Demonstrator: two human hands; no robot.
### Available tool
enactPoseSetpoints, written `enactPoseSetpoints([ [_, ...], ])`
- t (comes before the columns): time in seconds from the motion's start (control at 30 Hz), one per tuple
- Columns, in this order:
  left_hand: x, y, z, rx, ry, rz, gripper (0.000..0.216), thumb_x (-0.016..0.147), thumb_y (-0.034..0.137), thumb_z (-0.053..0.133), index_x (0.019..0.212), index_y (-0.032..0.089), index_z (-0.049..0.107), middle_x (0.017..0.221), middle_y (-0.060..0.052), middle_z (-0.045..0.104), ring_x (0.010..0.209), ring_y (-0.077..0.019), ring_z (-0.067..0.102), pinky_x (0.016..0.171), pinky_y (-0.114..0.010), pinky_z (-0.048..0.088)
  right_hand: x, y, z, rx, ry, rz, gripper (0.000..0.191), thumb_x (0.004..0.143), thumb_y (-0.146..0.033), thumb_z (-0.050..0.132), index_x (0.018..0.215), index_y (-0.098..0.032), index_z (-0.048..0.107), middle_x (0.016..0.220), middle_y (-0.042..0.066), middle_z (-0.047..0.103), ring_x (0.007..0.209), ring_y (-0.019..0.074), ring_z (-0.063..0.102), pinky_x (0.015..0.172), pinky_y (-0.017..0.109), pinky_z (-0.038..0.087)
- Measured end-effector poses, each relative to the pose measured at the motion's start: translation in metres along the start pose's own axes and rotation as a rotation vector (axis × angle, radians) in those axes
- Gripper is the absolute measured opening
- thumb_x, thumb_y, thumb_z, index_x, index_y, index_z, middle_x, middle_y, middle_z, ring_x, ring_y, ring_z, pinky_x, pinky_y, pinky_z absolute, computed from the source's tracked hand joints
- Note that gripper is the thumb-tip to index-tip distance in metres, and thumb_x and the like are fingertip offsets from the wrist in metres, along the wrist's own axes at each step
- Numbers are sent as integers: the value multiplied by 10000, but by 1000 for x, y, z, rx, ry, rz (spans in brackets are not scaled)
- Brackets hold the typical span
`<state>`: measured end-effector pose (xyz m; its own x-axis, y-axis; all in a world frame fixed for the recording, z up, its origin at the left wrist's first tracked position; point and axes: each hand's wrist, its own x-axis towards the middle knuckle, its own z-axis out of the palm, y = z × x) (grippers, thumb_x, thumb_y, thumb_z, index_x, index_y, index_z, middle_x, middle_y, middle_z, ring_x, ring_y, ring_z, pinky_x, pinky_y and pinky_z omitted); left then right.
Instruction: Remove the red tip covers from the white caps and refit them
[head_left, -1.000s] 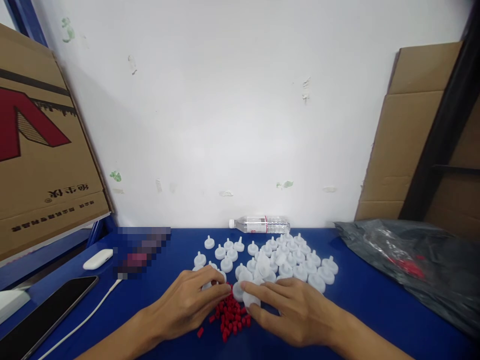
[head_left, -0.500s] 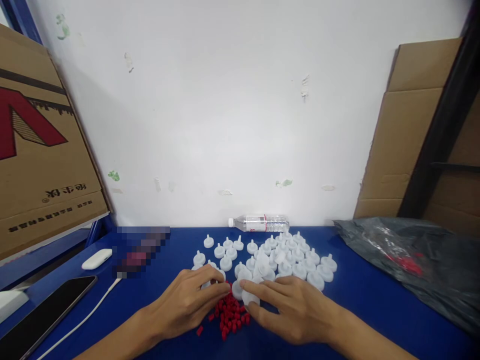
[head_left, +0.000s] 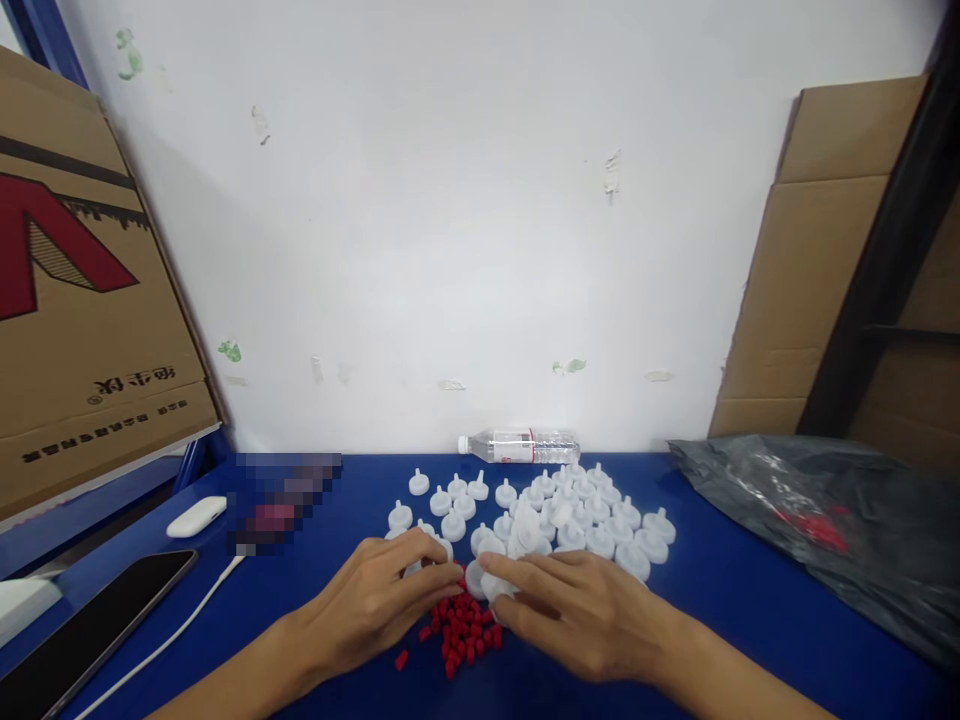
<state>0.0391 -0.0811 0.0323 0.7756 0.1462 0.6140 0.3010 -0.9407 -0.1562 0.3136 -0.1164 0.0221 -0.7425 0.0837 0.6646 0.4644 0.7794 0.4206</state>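
Observation:
Low over the near part of the blue table, my left hand [head_left: 386,590] is closed in a pinch, with red showing at its fingertips. Below and beside those fingertips lies a pile of small red caps [head_left: 466,632]. My right hand [head_left: 581,612] has its thumb and fingers closed on a white spouted lid [head_left: 495,587], tilted with its round face towards the left hand. Behind both hands, many white round lids with thin spouts [head_left: 574,510] stand and lie in a loose cluster. Some lids are partly hidden by my left hand.
A clear plastic bottle [head_left: 519,446] lies against the white wall. A phone [head_left: 97,625], a white cable [head_left: 161,655] and a white case [head_left: 196,516] are at left. A grey plastic bag [head_left: 817,540] covers the right side. Cardboard [head_left: 817,260] leans behind it.
My right thumb and fingers have drawn closer together around the white lid, which has tilted and shifted slightly. My left hand keeps almost the same place.

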Motion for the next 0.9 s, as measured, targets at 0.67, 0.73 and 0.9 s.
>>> enactPoseSetpoints([
  [0.67, -4, -4, 3, -30, 103, 32, 204, 1007, 79, 558, 1180, 124, 656, 988, -87, 753, 875, -159, 730, 733, -225, 567, 6, 1, -4, -34, 63, -31, 192, 905, -69, 627, 1034, -201, 680, 1018, 35, 756, 645, 95, 639, 539, 231, 480],
  [0.73, -4, -3, 4, -30, 121, 33, 177, 1012, 107, 581, 1174, 116, 653, 987, -88, 760, 893, -163, 736, 767, -231, 574, 7, 0, -5, -39, 79, -28, 240, 901, -65, 629, 1090, -201, 689, 985, 26, 754, 646, 100, 636, 538, 236, 472],
  [0.9, -2, 0, 4, 19, 97, -32, 106, 1029, 163, 566, 1059, 146, 667, 766, -31, 669, 634, -141, 610, 567, -241, 487, 9, 0, -6, -40, 70, 8, 193, 969, -144, 575, 1103, -162, 712, 938, 7, 744, 602, 99, 583, 497, 251, 440],
])
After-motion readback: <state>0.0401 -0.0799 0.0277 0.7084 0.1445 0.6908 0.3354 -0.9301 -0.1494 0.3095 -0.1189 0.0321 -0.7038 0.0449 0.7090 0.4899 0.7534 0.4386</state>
